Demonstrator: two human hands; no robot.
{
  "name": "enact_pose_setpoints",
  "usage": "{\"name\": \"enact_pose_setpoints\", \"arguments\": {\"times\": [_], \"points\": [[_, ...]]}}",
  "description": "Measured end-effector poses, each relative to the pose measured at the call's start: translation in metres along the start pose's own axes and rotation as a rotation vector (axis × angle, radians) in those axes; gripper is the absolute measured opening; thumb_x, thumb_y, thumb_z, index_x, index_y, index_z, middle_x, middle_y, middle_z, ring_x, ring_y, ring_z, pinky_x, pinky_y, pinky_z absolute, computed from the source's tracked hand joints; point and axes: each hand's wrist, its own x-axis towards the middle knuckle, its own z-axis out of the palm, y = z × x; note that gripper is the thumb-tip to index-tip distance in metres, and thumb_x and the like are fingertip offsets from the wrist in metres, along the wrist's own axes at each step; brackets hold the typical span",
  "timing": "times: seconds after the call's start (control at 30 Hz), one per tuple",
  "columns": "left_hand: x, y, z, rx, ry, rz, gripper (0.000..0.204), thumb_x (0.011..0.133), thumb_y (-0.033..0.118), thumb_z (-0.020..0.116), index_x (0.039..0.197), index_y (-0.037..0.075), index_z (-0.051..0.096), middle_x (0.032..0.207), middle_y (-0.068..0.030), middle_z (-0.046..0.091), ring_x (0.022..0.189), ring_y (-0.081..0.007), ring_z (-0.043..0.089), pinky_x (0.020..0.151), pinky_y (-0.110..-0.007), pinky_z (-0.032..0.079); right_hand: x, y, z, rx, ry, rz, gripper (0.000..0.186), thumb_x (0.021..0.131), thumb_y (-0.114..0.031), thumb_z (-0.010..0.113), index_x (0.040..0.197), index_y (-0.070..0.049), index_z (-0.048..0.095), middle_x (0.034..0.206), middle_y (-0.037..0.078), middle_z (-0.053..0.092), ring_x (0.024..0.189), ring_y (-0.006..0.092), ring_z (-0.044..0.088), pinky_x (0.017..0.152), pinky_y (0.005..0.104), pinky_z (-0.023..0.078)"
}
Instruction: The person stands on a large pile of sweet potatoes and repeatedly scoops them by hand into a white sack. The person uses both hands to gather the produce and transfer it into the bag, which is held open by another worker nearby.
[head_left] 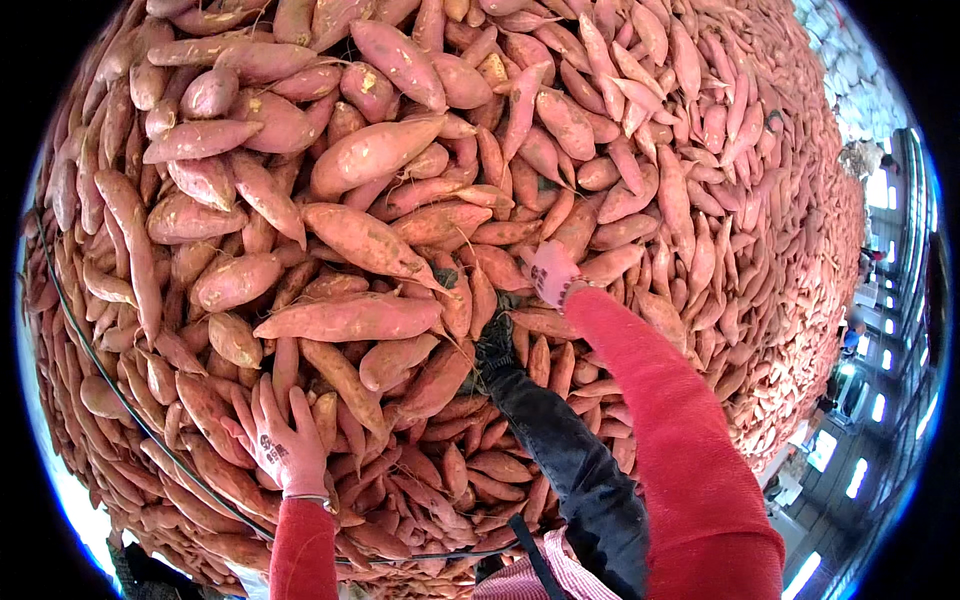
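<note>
Both my hands wear pale pink gloves with dark print, below red sleeves. My left hand (283, 447) rests with fingers spread on the heap, over reddish sweet potatoes at the lower left. Farther forward and to the right, my right hand (553, 276) curls its fingers at the lower end of a sweet potato (577, 228); its fingertips are partly hidden. Between the hands lie a long, smooth sweet potato (350, 319) and a thicker one (370, 241) above it. My dark shoe (494, 345) is sunk among the roots, just left of my right hand.
The sweet potato heap (700, 200) spreads on every side. A thin dark cable (130, 405) curves over its left and lower parts. My leg in dark trousers (570, 460) stands between my arms. At the far right, a hall (890, 330) with bright lights shows below the heap.
</note>
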Motion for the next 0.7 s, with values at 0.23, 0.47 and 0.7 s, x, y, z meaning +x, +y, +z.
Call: {"name": "enact_pose_setpoints", "arguments": {"times": [0.23,0.47,0.7], "points": [[0.003,0.004,-0.001,-0.004,0.009,-0.017,0.050,0.095,0.035,0.055,0.130,0.000,0.059,0.136,-0.0140,0.058,0.144,-0.0362,0.034,0.121,-0.054,0.014,-0.111,0.051,-0.035,0.052,0.437,0.169,0.044,0.076,-0.028,0.074,0.115,-0.014,0.061,0.124,0.010,0.050,0.112,0.0303,0.053,0.090,0.0411,0.049],[0.000,-0.008,0.006,0.027,0.040,0.003,0.050,0.095,0.037,0.056,0.131,0.002,0.059,0.137,-0.0127,0.058,0.143,-0.0353,0.035,0.120,-0.054,0.015,-0.099,0.040,-0.019,0.614,0.281,0.653,0.103,0.075,-0.035,0.078,0.156,-0.015,0.016,0.142,0.023,0.045,0.121,0.0401,0.055,0.096,0.0481,0.050],[-0.002,0.004,0.000,-0.006,0.076,0.022,0.050,0.093,0.038,0.057,0.129,0.004,0.061,0.130,-0.0147,0.062,0.141,-0.0362,0.038,0.120,-0.055,0.014,-0.117,0.068,0.011,1.724,0.510,0.431,0.090,0.084,-0.021,0.072,0.156,-0.013,0.020,0.133,0.017,0.055,0.110,0.0293,0.062,0.087,0.0410,0.054]]}}
